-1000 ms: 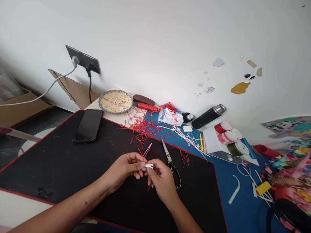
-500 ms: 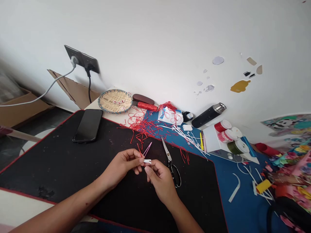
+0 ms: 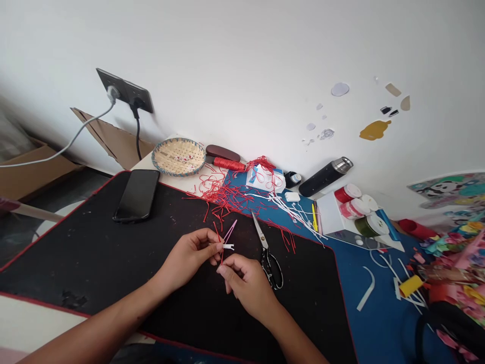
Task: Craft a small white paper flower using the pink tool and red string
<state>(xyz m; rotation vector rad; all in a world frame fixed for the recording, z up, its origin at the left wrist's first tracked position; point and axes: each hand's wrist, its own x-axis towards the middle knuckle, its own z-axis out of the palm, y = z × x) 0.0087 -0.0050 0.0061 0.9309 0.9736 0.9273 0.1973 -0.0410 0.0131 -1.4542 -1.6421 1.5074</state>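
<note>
My left hand (image 3: 199, 248) is closed in a pinch on a short white piece of cord (image 3: 228, 246) that sticks out to the right of its fingertips. A thin red thread (image 3: 216, 231) crosses at the same fingertips, one end standing up behind them. Below, my right hand (image 3: 242, 278) pinches the lower part of the red thread, which runs down between the two hands. Just beyond the fingertips is a thin pink-purple V-shaped piece (image 3: 231, 230), perhaps tweezers. Black-handled scissors (image 3: 264, 242) lie on the black mat (image 3: 182, 313), right of my right hand.
Red thread scraps (image 3: 223, 197) are strewn at the mat's far edge, near white cords (image 3: 291, 210). A woven basket (image 3: 170, 154), red thread spool (image 3: 229, 164), black flask (image 3: 324, 177) and ribbon rolls (image 3: 354, 207) stand along the wall. A phone (image 3: 137, 195) lies at left.
My right hand has left the end of the white cord and moved slightly down and left, now pinching the red thread. The left hand keeps its hold, nearly in place.
</note>
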